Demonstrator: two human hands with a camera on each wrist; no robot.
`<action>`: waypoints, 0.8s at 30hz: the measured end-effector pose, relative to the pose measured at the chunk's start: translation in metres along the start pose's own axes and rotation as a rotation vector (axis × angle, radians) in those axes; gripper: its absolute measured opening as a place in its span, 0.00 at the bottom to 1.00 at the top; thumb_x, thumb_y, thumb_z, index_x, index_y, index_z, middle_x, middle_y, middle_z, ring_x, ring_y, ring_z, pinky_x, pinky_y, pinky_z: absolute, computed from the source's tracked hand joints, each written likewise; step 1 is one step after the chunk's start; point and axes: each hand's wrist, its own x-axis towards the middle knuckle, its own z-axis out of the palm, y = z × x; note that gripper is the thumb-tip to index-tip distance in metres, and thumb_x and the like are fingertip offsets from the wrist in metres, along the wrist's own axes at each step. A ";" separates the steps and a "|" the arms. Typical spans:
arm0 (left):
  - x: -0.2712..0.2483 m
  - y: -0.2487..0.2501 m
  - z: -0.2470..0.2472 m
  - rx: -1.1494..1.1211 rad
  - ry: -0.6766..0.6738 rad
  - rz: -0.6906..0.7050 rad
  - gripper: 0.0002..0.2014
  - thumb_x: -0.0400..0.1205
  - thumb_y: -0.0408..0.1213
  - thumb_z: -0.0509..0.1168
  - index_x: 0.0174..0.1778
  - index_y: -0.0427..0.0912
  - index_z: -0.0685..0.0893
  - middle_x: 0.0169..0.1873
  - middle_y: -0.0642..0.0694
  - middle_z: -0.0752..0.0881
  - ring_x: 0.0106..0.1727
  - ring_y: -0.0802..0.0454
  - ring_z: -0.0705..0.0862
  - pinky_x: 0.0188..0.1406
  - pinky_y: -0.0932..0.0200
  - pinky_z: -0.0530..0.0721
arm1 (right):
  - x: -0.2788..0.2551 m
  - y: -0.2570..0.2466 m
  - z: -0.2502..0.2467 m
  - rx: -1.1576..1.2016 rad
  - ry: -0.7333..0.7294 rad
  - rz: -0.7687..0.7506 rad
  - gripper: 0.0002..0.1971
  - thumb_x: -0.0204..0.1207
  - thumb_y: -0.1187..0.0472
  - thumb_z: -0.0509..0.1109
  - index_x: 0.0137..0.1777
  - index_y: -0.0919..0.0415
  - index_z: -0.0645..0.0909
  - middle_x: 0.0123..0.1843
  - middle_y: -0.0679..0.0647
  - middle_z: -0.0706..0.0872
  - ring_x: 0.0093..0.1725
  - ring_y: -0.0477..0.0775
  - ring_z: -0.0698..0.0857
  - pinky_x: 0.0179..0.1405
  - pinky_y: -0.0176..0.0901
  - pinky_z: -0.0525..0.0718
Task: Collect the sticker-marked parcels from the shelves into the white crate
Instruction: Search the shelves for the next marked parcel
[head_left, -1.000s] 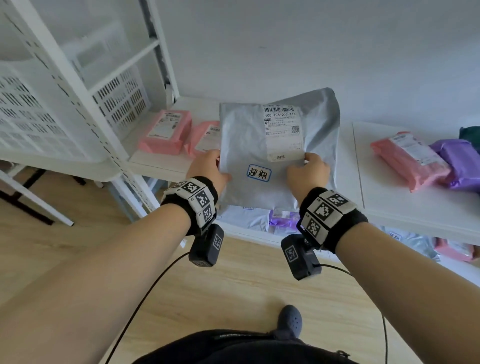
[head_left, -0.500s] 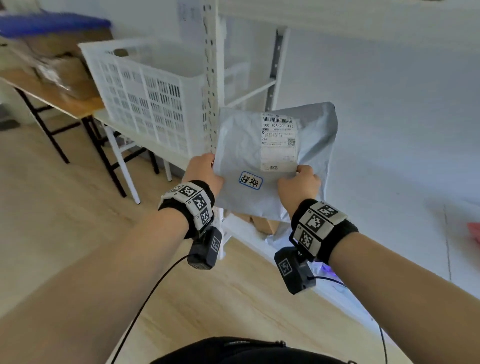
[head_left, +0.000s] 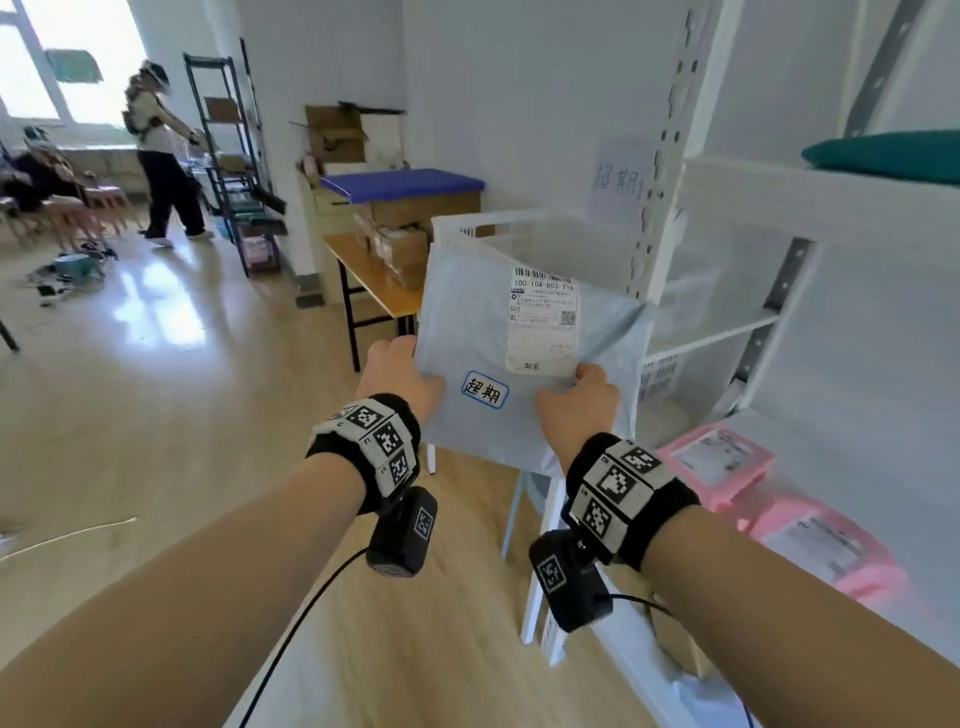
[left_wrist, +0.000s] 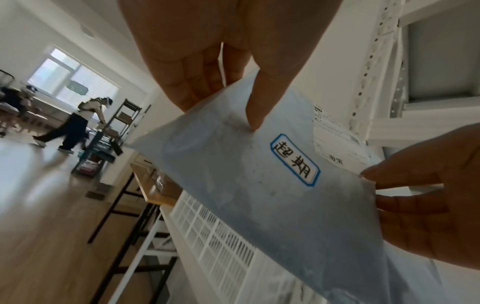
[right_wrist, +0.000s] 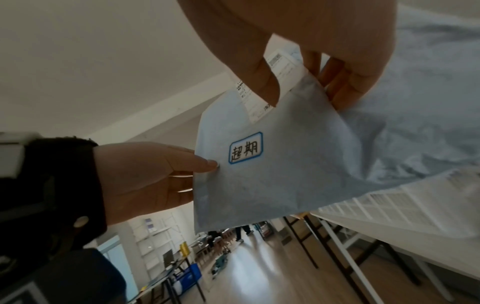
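Both hands pinch the grey parcel (head_left: 478, 338) upright between them, left hand (head_left: 400, 382) on its left edge, right hand (head_left: 579, 410) near the bottom right. Its blue-bordered sticker (head_left: 484, 389) sits between the thumbs; the white crate (head_left: 540, 228) stands just beyond the parcel

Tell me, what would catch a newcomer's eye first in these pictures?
Centre of the head view, a grey parcel is held up by the left hand and right hand, its blue-bordered sticker facing the camera. Just behind it stands the white crate; pink parcels lie on the shelf at right.
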 end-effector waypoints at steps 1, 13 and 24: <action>0.009 0.001 -0.005 0.005 0.026 -0.009 0.12 0.74 0.37 0.64 0.53 0.40 0.81 0.57 0.38 0.79 0.43 0.44 0.77 0.46 0.55 0.77 | 0.008 -0.008 0.006 0.008 -0.007 -0.028 0.24 0.71 0.66 0.65 0.68 0.68 0.72 0.63 0.65 0.74 0.59 0.68 0.79 0.63 0.59 0.79; 0.158 0.005 -0.013 -0.083 0.074 0.076 0.15 0.76 0.39 0.65 0.58 0.41 0.81 0.57 0.39 0.79 0.51 0.43 0.82 0.55 0.51 0.82 | 0.143 -0.089 0.075 0.081 0.013 -0.181 0.24 0.71 0.66 0.64 0.68 0.65 0.73 0.64 0.64 0.74 0.58 0.66 0.80 0.63 0.59 0.80; 0.395 0.028 -0.001 -0.194 -0.086 0.392 0.15 0.81 0.32 0.60 0.63 0.42 0.81 0.56 0.45 0.86 0.56 0.46 0.84 0.58 0.55 0.80 | 0.317 -0.161 0.139 0.184 0.221 -0.182 0.20 0.72 0.69 0.66 0.66 0.67 0.76 0.56 0.57 0.82 0.49 0.55 0.79 0.46 0.40 0.76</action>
